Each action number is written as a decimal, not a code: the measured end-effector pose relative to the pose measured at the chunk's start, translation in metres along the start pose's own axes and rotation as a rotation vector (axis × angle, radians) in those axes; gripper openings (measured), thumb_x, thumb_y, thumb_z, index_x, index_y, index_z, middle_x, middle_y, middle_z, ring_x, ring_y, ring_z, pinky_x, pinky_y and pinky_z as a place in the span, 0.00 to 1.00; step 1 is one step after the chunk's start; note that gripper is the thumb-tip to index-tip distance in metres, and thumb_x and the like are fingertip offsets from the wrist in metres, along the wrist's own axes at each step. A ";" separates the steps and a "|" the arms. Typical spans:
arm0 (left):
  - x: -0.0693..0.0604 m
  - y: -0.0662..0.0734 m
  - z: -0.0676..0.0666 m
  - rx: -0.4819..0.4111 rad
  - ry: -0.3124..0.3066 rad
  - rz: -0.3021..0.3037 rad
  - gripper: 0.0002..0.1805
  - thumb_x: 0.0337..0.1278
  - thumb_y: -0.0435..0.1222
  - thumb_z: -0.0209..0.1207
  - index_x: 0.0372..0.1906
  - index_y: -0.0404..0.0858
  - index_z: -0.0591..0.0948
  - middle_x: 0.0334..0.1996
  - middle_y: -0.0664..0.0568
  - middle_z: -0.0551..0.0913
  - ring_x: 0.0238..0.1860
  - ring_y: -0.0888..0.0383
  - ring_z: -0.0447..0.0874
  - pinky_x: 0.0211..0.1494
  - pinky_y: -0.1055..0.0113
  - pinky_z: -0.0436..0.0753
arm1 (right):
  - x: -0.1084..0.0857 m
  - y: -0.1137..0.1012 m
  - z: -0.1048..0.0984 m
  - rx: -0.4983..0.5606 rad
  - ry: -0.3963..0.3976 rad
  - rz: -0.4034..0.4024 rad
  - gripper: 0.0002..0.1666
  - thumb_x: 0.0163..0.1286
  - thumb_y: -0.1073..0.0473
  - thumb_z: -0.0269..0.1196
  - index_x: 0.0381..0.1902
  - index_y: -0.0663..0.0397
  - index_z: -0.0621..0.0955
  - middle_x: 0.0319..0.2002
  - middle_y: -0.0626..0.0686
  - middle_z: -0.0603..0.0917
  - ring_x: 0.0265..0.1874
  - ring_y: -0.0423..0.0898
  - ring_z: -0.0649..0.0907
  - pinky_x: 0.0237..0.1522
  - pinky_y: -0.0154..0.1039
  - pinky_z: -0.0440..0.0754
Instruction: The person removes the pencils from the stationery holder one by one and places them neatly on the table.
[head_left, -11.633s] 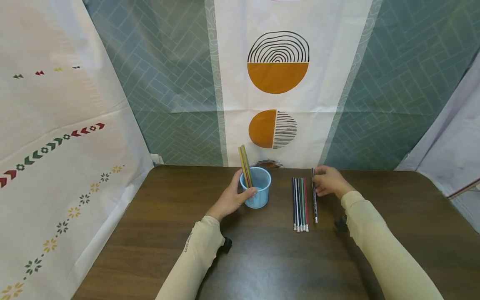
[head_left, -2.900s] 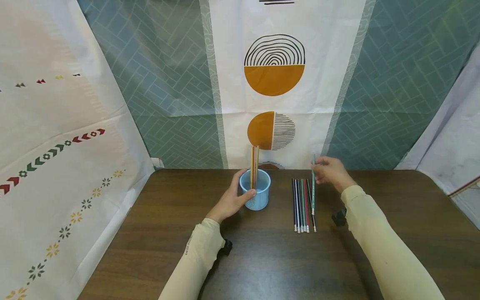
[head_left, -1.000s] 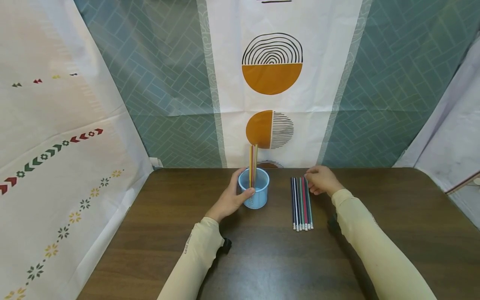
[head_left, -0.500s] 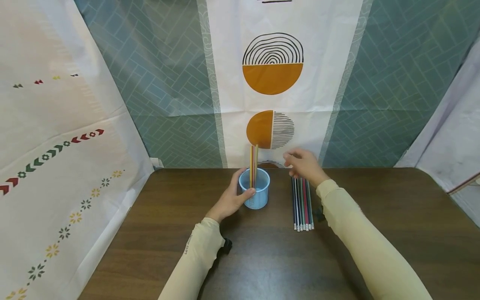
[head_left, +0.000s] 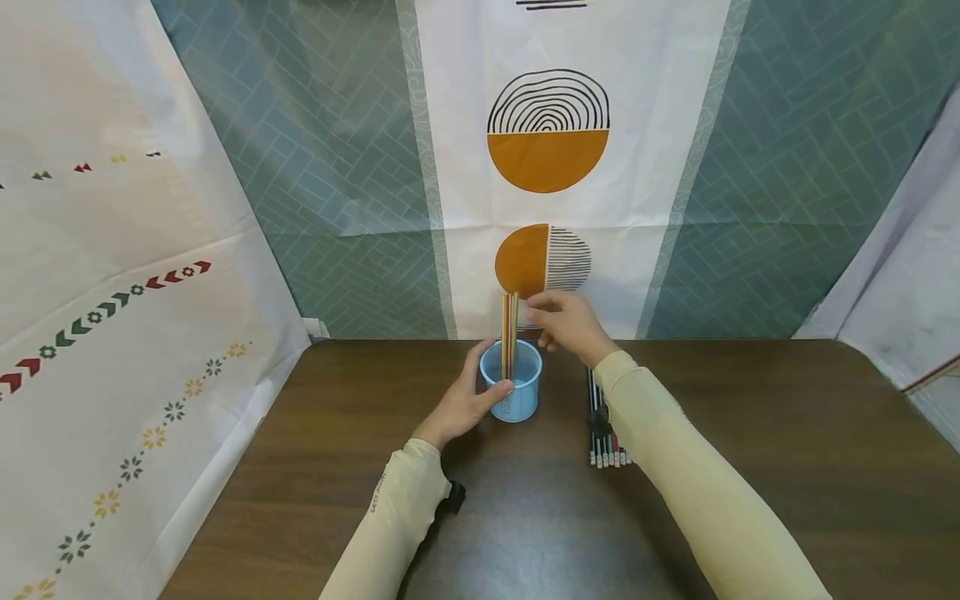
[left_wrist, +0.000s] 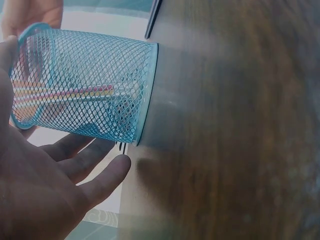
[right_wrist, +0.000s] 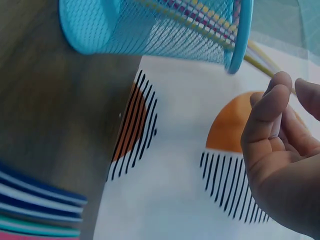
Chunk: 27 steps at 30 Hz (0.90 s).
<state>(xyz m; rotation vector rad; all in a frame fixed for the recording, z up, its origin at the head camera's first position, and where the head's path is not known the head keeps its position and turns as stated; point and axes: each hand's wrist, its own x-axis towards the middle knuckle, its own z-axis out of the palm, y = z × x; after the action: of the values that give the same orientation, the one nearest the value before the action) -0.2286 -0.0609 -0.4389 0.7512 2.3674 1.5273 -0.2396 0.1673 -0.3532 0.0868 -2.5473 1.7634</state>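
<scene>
A light blue, round, wire-mesh cup (head_left: 520,406) stands upright on the dark brown, wood-grained surface (head_left: 517,525). A bunch of slim, straight, yellow-and-red pencils (head_left: 509,329) stands in it, upper ends well above the rim, resting near the cup's six o'clock side.

From the cup's eight o'clock, the left hand (head_left: 465,400) has its grip wrapped round the wall, thumb near the rim. From two o'clock, the right hand (head_left: 568,323) is beside the pencils' upper ends; its grip is narrow, thumb and forefinger slightly parted, and it appears to hold nothing. Between three and four o'clock lies a flat row of dark, white, green and red pencils (head_left: 593,393), silver-coloured ends towards six o'clock, partly under the right sleeve (head_left: 697,462).

The bunched pencils should prove light, stiff and rather smooth, apt to roll or fan apart; a fingertip pinch on the bare length above the rim suits them. The cup looks light and fairly firm, probably easy to tip, so steadying it low round the wall seems best.
</scene>
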 end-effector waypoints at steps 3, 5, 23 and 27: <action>-0.001 0.000 0.001 -0.004 -0.004 0.002 0.45 0.65 0.58 0.61 0.79 0.59 0.50 0.72 0.46 0.65 0.70 0.43 0.65 0.69 0.35 0.61 | 0.002 -0.004 0.009 -0.032 0.001 -0.007 0.21 0.75 0.56 0.64 0.60 0.62 0.80 0.48 0.61 0.83 0.19 0.48 0.80 0.24 0.37 0.82; -0.001 0.000 0.002 -0.009 -0.003 0.002 0.46 0.64 0.59 0.61 0.79 0.58 0.50 0.72 0.46 0.65 0.70 0.43 0.65 0.69 0.36 0.61 | 0.005 -0.005 0.013 -0.062 0.004 -0.004 0.23 0.74 0.53 0.65 0.60 0.61 0.80 0.48 0.60 0.83 0.18 0.47 0.80 0.23 0.37 0.82; -0.001 0.001 0.000 0.000 -0.015 -0.010 0.47 0.63 0.60 0.61 0.79 0.58 0.49 0.72 0.46 0.63 0.70 0.43 0.64 0.69 0.36 0.62 | 0.014 0.011 0.013 -0.079 -0.014 0.022 0.12 0.75 0.56 0.63 0.48 0.59 0.82 0.38 0.58 0.82 0.18 0.47 0.80 0.23 0.37 0.81; 0.000 0.000 0.000 0.014 -0.010 -0.017 0.48 0.63 0.60 0.61 0.79 0.55 0.49 0.72 0.45 0.64 0.70 0.42 0.64 0.69 0.35 0.62 | 0.014 0.010 0.008 -0.043 -0.001 -0.010 0.12 0.76 0.59 0.60 0.48 0.64 0.82 0.37 0.59 0.79 0.18 0.47 0.79 0.23 0.37 0.81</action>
<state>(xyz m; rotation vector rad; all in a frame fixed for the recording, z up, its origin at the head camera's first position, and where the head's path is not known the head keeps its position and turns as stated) -0.2284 -0.0605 -0.4387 0.7378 2.3738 1.4983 -0.2545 0.1633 -0.3640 0.0978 -2.5791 1.7048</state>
